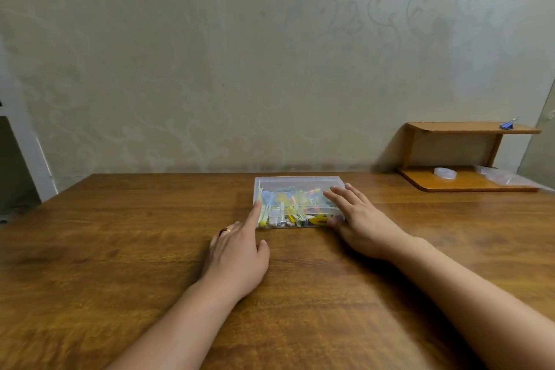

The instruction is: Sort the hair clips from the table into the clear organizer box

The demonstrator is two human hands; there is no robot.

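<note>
The clear organizer box [288,182] lies near the table's far edge with its lid down. Several yellow, pink and blue hair clips [292,210] show through the plastic. My left hand [237,252] rests on the table in front of the box, its index finger stretched out and touching the box's left side. My right hand [357,219] lies flat with spread fingers on the right part of the lid, thumb against the front right corner. Neither hand holds anything. No loose clips show on the table.
The wooden table [120,249] stands against a patterned wall. At the back right a small wooden shelf [468,183] carries a white tape roll [445,173] and a clear plastic bag [504,177]; a blue binder clip [507,125] sits on its top board.
</note>
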